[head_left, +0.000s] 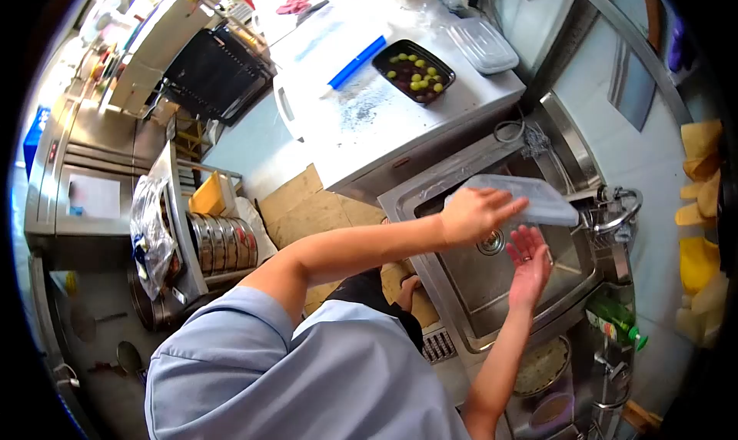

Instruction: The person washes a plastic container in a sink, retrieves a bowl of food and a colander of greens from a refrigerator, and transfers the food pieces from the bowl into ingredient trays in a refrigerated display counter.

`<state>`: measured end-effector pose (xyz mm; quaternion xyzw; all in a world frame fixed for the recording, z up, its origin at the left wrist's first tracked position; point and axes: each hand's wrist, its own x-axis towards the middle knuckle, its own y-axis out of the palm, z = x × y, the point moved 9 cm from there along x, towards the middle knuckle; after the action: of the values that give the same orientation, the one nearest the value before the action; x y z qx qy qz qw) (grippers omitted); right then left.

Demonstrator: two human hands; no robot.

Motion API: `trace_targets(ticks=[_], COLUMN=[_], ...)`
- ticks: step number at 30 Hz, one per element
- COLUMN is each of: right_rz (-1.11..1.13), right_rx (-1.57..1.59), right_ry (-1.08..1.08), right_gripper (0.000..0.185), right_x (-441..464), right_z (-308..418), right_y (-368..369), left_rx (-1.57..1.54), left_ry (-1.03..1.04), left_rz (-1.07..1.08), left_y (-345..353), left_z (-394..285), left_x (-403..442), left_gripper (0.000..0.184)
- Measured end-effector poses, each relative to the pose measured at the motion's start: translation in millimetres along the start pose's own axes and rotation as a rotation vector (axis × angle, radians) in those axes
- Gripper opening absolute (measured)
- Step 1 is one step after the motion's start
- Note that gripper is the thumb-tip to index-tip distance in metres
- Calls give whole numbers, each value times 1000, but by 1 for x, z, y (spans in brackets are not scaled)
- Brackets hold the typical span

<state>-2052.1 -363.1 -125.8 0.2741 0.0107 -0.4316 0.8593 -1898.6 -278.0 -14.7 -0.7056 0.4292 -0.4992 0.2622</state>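
Observation:
Both of my hands are over the stainless steel sink (469, 305). My left hand (484, 214) has its fingers stretched out, palm down. Behind it is a translucent plastic container (542, 200), resting at the far side of the basin; I cannot tell whether the fingers touch it. Just below and to the right, my right hand (530, 265) is turned palm up with its fingers apart, holding nothing. A small gap separates the two hands. The metal faucet (615, 213) stands at the right edge of the sink.
On the white worktop (346, 148) sit a black tray of green and dark red grapes (415, 71), a blue stick-like object (357, 62) and a clear plastic lid (483, 45). A green bottle (611, 321) stands beside the sink. Yellow gloves (698, 265) hang at right.

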Motion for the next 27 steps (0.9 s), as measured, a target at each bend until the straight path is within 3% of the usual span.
trace_targets(ticks=[3,5,6,11,13,17,20,21,22,25,26,27], right_rz=[29,-231,-256,-344,-391,-476,-545,-574,-493,-500,-459,-454], right_rx=[70,87,120,160,136,177,173,172,182,220,244,239], right_ry=[2,159,198,33,36,-5,14,9,-29,-88,-125,-145], right_gripper=[60,62,64,65,62,61,56,52,47,44,44,44], right_x=[-12,-17,-17,-91,-113,-159,-174,-175,-175,-198,-201,-200], right_z=[15,-5,-15,5,-2,-20,-42,-54,-62,-59,-51,-48], right_y=[34,30,27,25,-7,-57,-47,-49,-56,5,46,86], left_rx=[53,38,11,-485,-461,-346,-265,-243,-246,-156,-120,-231], left_ry=[43,111,121,248,231,-256,-488,-662,-781,-1152,-1221,-1422], left_rz=[-54,-43,-39,85,36,137,7,136,102,312,291,222], left_y=[1,5,8,-48,-74,-83,-119,-130,-136,-169,-176,-197], left_z=[-19,-37,-43,-58,-40,84,189,223,265,356,386,396], left_x=[-30,-54,-64,-74,-84,-140,-233,-273,-331,-537,-628,-714], left_gripper=[55,52,50,56,52,37,32,31,30,40,41,39])
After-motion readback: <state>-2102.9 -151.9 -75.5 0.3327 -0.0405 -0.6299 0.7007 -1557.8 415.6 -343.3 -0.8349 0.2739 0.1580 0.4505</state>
